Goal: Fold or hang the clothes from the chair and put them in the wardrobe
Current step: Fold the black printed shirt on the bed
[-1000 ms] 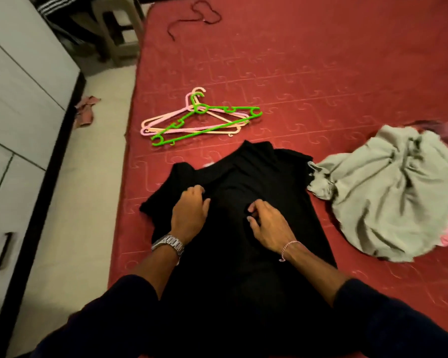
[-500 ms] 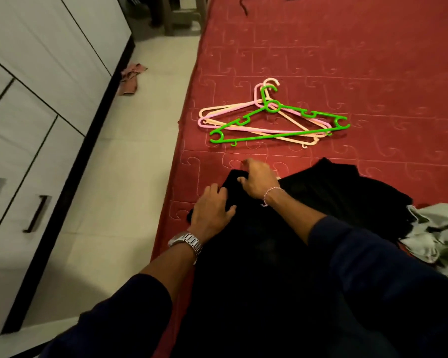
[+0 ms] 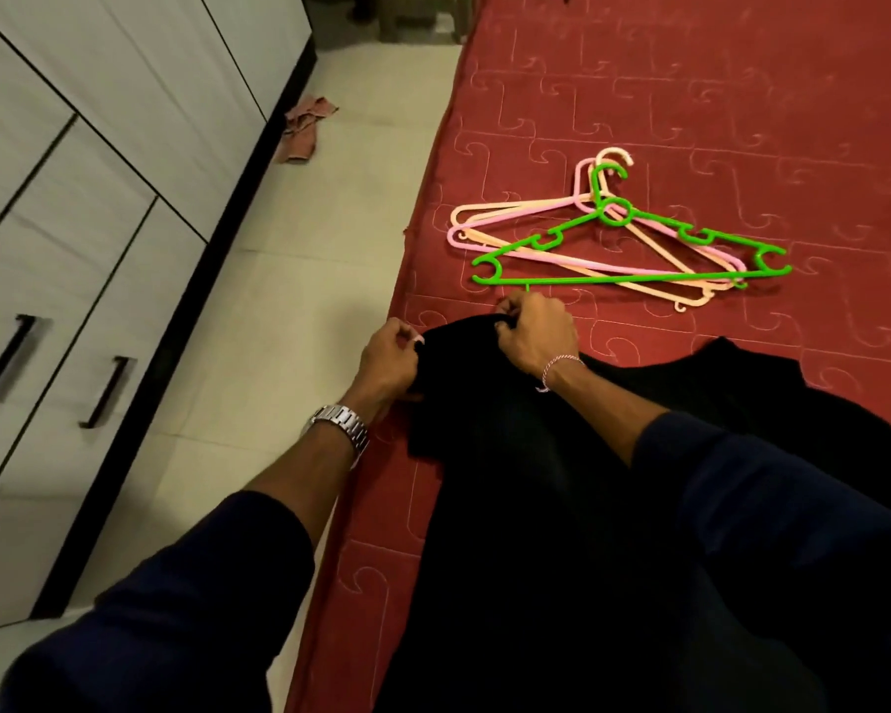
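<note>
We had the black garment (image 3: 561,506) spread on the red bed (image 3: 690,95), its upper left corner near the bed's edge. Our left hand (image 3: 389,360) pinched that corner at its outer side, fingers curled on the cloth. Our right hand (image 3: 536,334) gripped the same corner from above, fingers bunched into the fabric. Just beyond our hands lay the green hanger (image 3: 633,249) atop the pink hangers (image 3: 577,234). The wardrobe (image 3: 99,198) stood to the left across the floor (image 3: 304,249).
</note>
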Tool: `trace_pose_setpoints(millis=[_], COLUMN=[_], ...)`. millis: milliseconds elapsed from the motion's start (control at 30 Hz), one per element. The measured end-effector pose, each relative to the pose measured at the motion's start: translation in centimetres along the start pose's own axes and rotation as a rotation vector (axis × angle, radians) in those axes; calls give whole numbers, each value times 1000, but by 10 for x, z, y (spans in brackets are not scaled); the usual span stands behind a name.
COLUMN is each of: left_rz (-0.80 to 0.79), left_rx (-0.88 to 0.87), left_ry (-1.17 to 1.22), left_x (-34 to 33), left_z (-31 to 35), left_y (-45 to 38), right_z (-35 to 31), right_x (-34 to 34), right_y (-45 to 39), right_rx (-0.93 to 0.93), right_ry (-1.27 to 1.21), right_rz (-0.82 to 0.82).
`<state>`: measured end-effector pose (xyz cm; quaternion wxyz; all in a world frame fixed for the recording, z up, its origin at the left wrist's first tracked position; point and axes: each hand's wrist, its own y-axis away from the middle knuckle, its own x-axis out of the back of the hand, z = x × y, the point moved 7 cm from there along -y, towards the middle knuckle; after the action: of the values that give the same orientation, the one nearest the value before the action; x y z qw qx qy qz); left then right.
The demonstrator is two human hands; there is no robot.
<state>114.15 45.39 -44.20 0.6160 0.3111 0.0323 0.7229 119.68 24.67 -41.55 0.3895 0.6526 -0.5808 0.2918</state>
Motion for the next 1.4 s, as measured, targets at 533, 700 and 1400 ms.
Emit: trace_pose_setpoints(millis=[533, 700, 1400], left_rz=[151, 343, -80], left_rx=[-129, -81, 45], left_ry=[-84, -218, -278], left_x=[13, 16, 11], left_z=[-8, -18, -115], left_y=[17, 23, 230], right_z=[-8, -11, -31], right_x=[-21, -52, -90], right_y=[27, 71, 376], right_rx=[191, 377, 566], right_ry=[140, 276, 134], right_rz=[13, -111, -161])
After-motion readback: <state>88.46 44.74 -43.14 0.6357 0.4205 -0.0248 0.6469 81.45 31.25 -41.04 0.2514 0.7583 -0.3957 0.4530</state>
